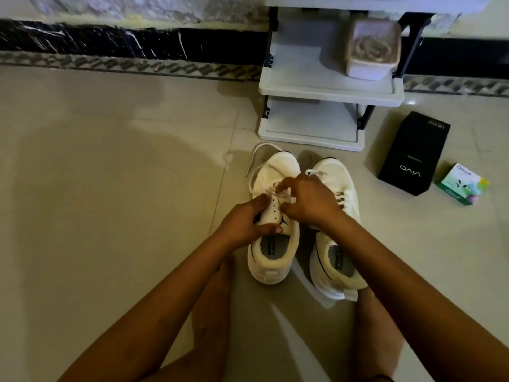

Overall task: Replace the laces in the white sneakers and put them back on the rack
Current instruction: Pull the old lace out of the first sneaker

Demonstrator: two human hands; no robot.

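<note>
Just short of the rack [327, 91], the left sneaker [281, 166] is steadied by the left hand [248, 219], fingers and thumb curled round its upper. Its lace [257, 155] is threaded only through the eyelets nearest the rack, the others being bare. The lace is pinched there by the right hand [311, 199]. The right sneaker [333, 172], beside it, appears already laced; racking is judged undone

The floor [110, 161] was pale, glossy tile under dim light. A black, white-veined skirting [110, 42] ran along the foot of the rough whitish wall [110, 6]. A white rack [330, 95] stood against it.
</note>
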